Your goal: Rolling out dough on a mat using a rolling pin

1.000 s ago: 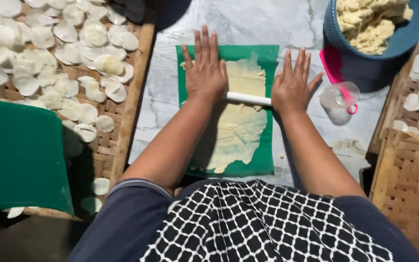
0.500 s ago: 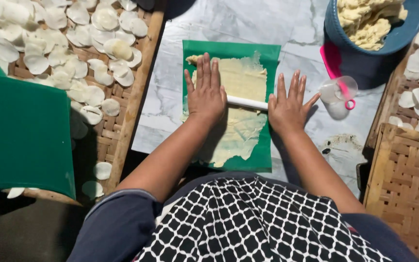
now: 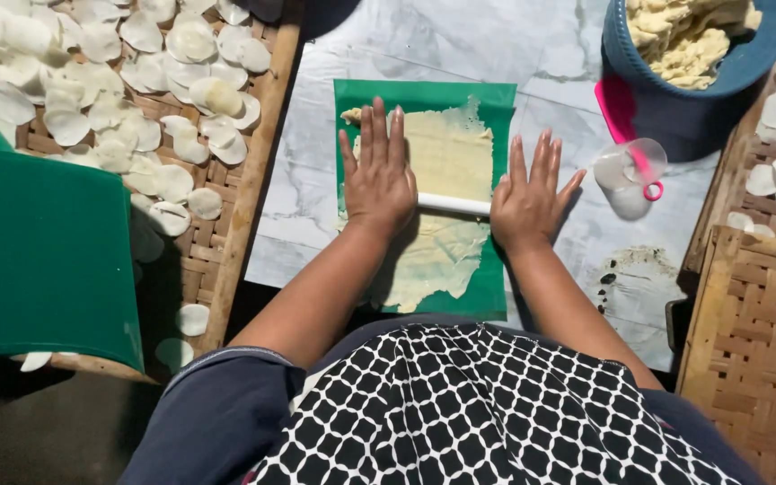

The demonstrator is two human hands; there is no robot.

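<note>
Both arms are reaching straight out, the left hand (image 3: 377,180) and right hand (image 3: 529,199) lying flat with fingers spread, pressing on the white rolling pin (image 3: 453,205) without gripping it. It is lying across the pale dough sheet (image 3: 446,162) on the green mat (image 3: 496,112); its ends are hiding under both palms.

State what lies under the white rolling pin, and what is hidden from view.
Under the white rolling pin lies a thin sheet of pale dough on a green mat. The left hand and right hand cover its ends.
</note>
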